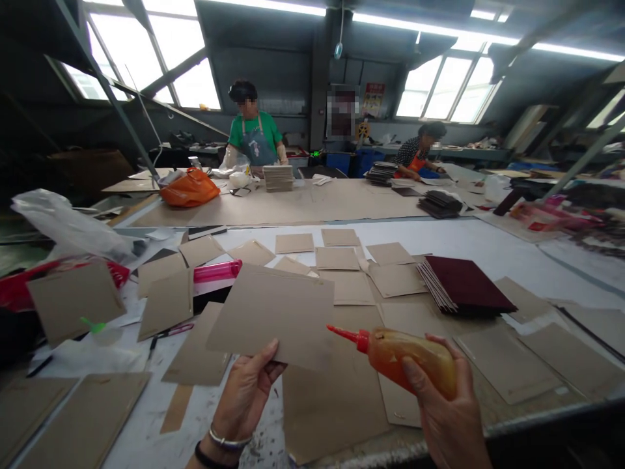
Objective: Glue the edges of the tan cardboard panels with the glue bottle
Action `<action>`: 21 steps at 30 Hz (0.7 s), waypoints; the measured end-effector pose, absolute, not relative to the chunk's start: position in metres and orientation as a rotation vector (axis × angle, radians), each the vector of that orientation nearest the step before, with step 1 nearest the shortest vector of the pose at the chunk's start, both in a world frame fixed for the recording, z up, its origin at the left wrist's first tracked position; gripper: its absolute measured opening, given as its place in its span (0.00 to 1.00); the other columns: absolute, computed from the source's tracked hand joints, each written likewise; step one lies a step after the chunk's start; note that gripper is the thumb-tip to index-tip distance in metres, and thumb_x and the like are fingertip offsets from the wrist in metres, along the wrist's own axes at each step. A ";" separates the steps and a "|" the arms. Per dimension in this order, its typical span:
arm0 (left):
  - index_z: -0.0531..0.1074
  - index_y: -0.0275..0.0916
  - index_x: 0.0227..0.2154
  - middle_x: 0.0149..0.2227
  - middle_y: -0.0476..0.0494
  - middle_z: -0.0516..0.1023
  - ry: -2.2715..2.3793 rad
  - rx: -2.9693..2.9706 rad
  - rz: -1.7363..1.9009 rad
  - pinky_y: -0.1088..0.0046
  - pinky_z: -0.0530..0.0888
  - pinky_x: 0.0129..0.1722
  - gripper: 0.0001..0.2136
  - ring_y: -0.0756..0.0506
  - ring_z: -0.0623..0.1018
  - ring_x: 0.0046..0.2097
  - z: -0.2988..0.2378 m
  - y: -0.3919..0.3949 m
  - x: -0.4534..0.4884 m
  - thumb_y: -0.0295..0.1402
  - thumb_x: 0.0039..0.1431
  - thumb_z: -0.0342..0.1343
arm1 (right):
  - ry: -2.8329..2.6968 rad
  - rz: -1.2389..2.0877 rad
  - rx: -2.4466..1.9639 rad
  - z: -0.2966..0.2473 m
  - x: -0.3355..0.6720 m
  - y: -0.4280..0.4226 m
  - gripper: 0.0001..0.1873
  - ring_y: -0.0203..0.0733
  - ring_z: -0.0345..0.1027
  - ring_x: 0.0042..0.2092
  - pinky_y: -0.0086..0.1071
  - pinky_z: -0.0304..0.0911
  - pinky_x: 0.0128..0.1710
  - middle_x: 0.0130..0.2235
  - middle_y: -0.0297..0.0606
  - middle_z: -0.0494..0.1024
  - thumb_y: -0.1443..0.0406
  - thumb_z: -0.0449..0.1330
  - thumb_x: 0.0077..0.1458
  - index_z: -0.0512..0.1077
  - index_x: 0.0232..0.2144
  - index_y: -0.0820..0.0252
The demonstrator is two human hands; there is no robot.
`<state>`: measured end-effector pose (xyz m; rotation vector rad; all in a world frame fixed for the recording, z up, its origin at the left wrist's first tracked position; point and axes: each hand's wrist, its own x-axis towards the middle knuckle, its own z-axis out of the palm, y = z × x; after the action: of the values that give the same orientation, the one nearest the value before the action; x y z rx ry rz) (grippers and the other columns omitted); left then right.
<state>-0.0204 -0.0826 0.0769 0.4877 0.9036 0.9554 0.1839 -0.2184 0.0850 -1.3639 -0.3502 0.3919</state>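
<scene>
My left hand (247, 397) pinches the near edge of a brown cardboard sheet (273, 312) and holds it up above the table. My right hand (446, 404) is wrapped round an amber glue bottle (410, 358). Its red nozzle (344, 334) points left at the sheet's lower right corner. More cardboard sheets (336, 391) lie flat under both hands on the white table (483, 244).
Several cardboard pieces are spread over the table, with a stack of dark red boards (463, 283) at right. A pink tool (217, 270), plastic bags (68, 225) and clutter sit at left. Two other people (254, 133) (420, 153) work at a far table holding an orange bag (189, 189).
</scene>
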 end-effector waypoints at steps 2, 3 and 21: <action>0.77 0.32 0.31 0.34 0.41 0.83 0.901 0.509 0.949 0.70 0.80 0.39 0.05 0.45 0.81 0.37 0.078 -0.085 -0.021 0.20 0.52 0.60 | -0.379 0.340 -1.401 0.088 0.185 -0.215 0.34 0.40 0.67 0.40 0.26 0.67 0.36 0.43 0.34 0.69 0.56 0.72 0.38 0.64 0.48 0.51; 0.77 0.33 0.31 0.34 0.41 0.83 0.897 0.521 0.945 0.70 0.80 0.40 0.04 0.45 0.81 0.37 0.078 -0.087 -0.021 0.21 0.50 0.61 | -0.390 0.320 -1.417 0.089 0.186 -0.213 0.34 0.41 0.67 0.40 0.27 0.67 0.36 0.44 0.34 0.69 0.55 0.71 0.38 0.64 0.48 0.51; 0.79 0.31 0.26 0.30 0.39 0.83 0.861 0.588 0.895 0.71 0.79 0.38 0.11 0.44 0.81 0.35 0.082 -0.075 -0.025 0.31 0.40 0.70 | -0.305 0.842 -1.352 0.090 0.178 -0.239 0.35 0.46 0.73 0.37 0.33 0.69 0.36 0.36 0.36 0.78 0.53 0.70 0.38 0.63 0.47 0.52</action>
<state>-0.0249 -0.0745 0.0820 0.5877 0.8609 0.8946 0.1777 -0.2393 0.0902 -1.3521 -0.3054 0.8420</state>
